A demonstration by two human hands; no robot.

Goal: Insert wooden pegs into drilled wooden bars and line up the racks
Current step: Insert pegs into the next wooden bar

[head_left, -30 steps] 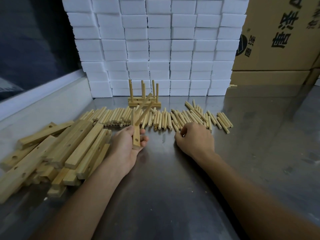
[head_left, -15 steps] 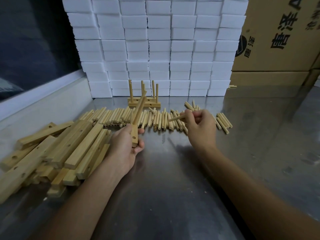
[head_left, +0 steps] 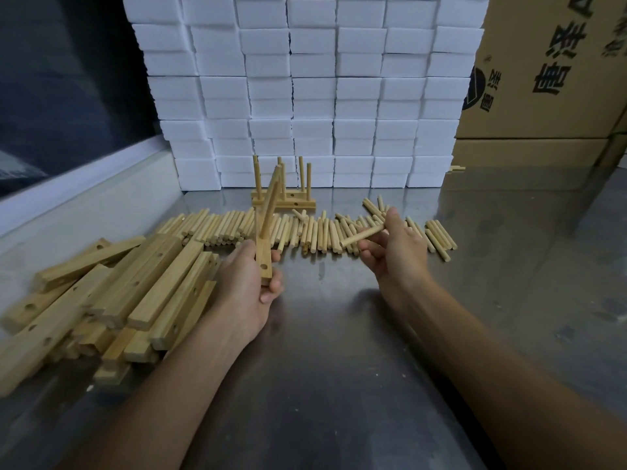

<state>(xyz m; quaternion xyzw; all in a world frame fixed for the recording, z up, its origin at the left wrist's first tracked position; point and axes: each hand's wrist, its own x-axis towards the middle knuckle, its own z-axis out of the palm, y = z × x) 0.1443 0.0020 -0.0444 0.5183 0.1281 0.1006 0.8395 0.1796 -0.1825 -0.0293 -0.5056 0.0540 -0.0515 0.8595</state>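
Gripped a drilled bar (head_left: 264,262) in the left hand (head_left: 251,283), fingers curled round its near end, raised off the steel table (head_left: 339,351) and pointing away. Carried at least 1 seated peg (head_left: 271,201) slanting upward; could not count more against the finished rack (head_left: 285,198) behind. Showed 1 open hole (head_left: 263,266) near the held end. Pinched a loose peg (head_left: 361,234) between thumb and fingertips of the right hand (head_left: 397,252), roughly level, above the row of loose pegs (head_left: 305,232), aimed toward the bar but well apart from it. Probably called for turning the hole toward the incoming peg, squaring the tip to the bore before pushing, keeping the left fingers off the opening, and pressing straight rather than levering, lest wood split or jam.
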